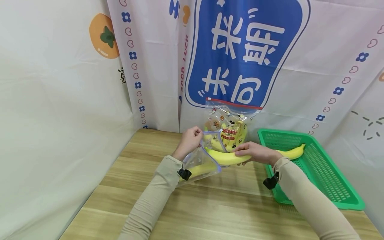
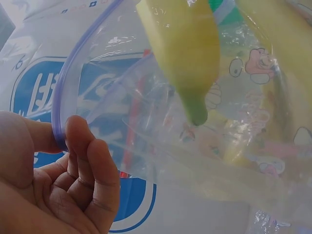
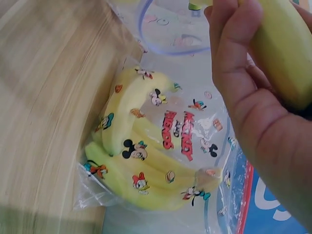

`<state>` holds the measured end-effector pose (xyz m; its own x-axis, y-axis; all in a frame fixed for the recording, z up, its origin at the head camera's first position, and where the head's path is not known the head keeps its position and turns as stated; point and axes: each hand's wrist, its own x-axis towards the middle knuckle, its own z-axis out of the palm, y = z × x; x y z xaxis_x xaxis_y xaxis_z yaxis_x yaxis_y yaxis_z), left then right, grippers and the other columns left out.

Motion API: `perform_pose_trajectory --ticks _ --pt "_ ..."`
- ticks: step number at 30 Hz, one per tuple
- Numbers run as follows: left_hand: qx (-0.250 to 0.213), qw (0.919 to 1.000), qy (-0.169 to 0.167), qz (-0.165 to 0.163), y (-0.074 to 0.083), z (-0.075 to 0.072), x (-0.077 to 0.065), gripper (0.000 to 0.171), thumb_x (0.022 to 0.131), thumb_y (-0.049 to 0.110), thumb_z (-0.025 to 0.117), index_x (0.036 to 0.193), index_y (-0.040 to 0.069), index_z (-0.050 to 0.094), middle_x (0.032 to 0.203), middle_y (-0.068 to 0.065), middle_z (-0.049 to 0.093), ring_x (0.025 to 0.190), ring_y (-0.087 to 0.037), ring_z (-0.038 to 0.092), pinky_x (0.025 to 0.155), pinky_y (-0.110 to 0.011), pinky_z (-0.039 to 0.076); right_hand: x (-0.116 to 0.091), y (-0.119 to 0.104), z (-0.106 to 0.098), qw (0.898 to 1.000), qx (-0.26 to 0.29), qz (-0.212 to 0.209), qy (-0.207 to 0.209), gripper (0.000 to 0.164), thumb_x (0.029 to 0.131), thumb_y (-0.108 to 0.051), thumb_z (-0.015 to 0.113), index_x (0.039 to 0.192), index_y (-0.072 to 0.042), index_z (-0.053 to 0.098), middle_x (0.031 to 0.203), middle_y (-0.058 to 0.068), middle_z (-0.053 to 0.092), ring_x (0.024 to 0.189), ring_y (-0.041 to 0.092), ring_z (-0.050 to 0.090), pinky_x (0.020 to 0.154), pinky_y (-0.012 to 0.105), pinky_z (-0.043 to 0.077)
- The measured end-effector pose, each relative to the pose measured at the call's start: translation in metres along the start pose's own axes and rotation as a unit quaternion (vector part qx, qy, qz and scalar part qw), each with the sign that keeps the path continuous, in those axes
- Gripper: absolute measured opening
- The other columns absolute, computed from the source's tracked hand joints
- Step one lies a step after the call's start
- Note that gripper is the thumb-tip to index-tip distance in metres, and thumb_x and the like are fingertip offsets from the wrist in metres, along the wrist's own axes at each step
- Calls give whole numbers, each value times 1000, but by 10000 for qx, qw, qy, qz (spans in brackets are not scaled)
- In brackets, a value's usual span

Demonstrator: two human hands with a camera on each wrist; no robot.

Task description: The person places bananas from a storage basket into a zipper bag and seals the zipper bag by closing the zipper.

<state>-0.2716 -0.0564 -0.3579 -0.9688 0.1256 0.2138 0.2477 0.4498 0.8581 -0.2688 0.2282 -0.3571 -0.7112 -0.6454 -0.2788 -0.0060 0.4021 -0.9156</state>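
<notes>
My left hand (image 1: 189, 142) pinches the purple-edged rim of a clear zip bag (image 2: 59, 105) between thumb and fingers, and the bag's mouth gapes. Inside the bag lies one banana (image 1: 201, 169), seen through the plastic. My right hand (image 1: 255, 152) grips a second banana (image 1: 225, 158) from above, its fingers curled round the rear part. That banana's green tip (image 2: 196, 114) reaches through the bag's mouth in the left wrist view. Just behind stands a larger printed bag with a red zip (image 3: 178, 129), holding several bananas.
A green basket (image 1: 336, 173) stands on the right of the wooden table (image 1: 210, 213), with another banana (image 1: 295, 152) in it beyond my right wrist. A printed cloth (image 1: 162, 66) hangs behind the table, and a pale cloth wall (image 1: 60, 116) rises on the left.
</notes>
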Motion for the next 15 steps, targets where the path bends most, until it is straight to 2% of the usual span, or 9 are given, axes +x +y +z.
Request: perform_pose_trajectory --ticks 7,15 --pt "-2 10000 -18 -30 1 0 0 19 96 16 47 95 4 62 75 -7 59 57 -17 60 49 -25 46 6 -5 8 9998 143 -48 -91 40 95 -24 57 123 4 57 98 12 63 83 19 59 71 33 53" --pt "-32 10000 46 -39 2 0 0 20 96 15 48 96 0 62 72 -4 57 56 -16 59 50 -24 46 10 -6 12 9995 267 1 -145 40 97 -23 54 125 5 55 102 14 64 87 22 60 75 35 53"
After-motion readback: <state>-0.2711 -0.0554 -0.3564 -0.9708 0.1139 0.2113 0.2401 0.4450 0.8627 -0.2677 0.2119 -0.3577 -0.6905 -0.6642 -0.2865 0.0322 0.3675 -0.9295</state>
